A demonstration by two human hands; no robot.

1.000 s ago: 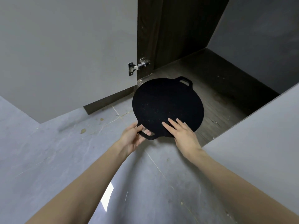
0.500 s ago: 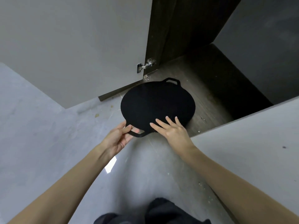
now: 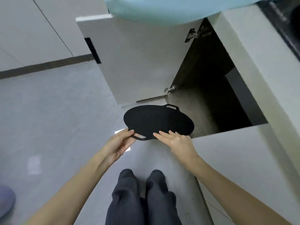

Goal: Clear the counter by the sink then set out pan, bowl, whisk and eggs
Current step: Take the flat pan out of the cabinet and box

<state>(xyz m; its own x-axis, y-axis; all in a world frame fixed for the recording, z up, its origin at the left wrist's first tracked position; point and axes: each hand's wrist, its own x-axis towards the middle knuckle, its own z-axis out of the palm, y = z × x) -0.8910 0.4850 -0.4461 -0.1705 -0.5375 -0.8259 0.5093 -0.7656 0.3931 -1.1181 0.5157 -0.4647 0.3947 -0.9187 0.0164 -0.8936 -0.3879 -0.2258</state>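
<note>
Against half a second ago, the view has pulled up and back. The pan (image 3: pixel 158 121) now reads as a narrow, flat oval rather than a near-round disc. It hangs mid-picture in front of the open cabinet (image 3: pixel 211 108), with its far handle at 1 o'clock over the cabinet's sill.

The hold is unchanged. The left hand (image 3: pixel 118 146) pinches the pan at its 7 o'clock, thumb on top and fingers beneath by the near handle. The right hand (image 3: pixel 178 142) lies flat with straight fingers on the rim at 5 o'clock, and whether its thumb goes under the pan cannot be seen.

The door (image 3: pixel 138 62), swung out at 11 o'clock, now shows its whole top edge and two hinges (image 3: pixel 171 88) rather than one. The person's legs (image 3: pixel 142 200), barely showing before, fill the 6 o'clock edge.

New at 12 o'clock is a pale blue shape (image 3: pixel 154 8), blurred and cut off by the frame, and what it is cannot be told. At 2 o'clock a dark strip (image 3: pixel 282 21) on the counter (image 3: pixel 240 30) is smeared and cut off. A shoe (image 3: pixel 5 202) at 8 o'clock is half out of frame. The cabinet's depth is black and nothing in it can be made out. The pan's underside and the left fingertips are hidden.
</note>
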